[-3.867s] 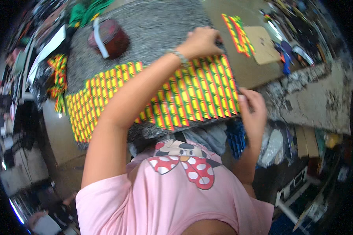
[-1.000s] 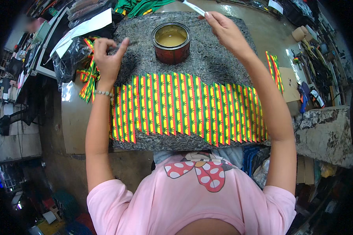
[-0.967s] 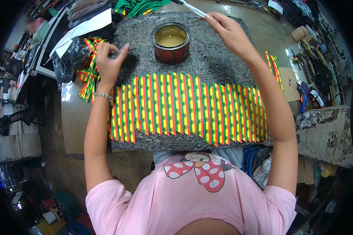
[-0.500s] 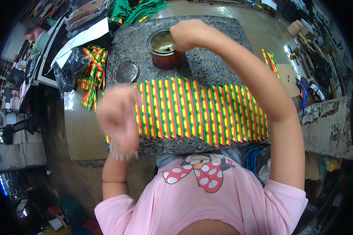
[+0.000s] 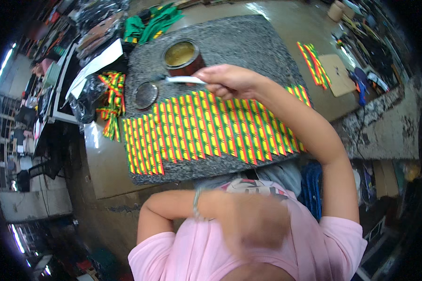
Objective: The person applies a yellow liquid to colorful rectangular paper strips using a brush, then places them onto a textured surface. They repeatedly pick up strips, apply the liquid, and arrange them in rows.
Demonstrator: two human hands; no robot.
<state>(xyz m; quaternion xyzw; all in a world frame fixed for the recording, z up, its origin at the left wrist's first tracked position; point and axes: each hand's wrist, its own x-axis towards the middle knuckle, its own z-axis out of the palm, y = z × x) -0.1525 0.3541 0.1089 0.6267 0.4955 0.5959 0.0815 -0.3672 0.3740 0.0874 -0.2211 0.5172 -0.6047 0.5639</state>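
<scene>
My right hand (image 5: 232,82) is closed round the end of a white-handled brush (image 5: 185,79), held level with its dark tip toward the left. Just beyond the brush stands an open dark red can (image 5: 187,64) with yellowish stuff inside. A round lid (image 5: 145,95) lies left of the can. Beneath and in front of my right hand, slanted strips (image 5: 206,124) in red, yellow and green lie side by side on a grey speckled slab (image 5: 239,42). My left hand (image 5: 260,222) is drawn up before my chest, its fingers smeared by motion.
Bundled matching ribbons (image 5: 111,100) hang at the slab's left edge, beside black plastic and white paper (image 5: 96,65). Green cloth (image 5: 157,23) lies at the far left. More strips (image 5: 315,65) and a brown board (image 5: 335,75) are on the right.
My right hand has come out of the can toward me, bringing the brush into view. My left hand has moved from over the strips' left end back to my chest.
</scene>
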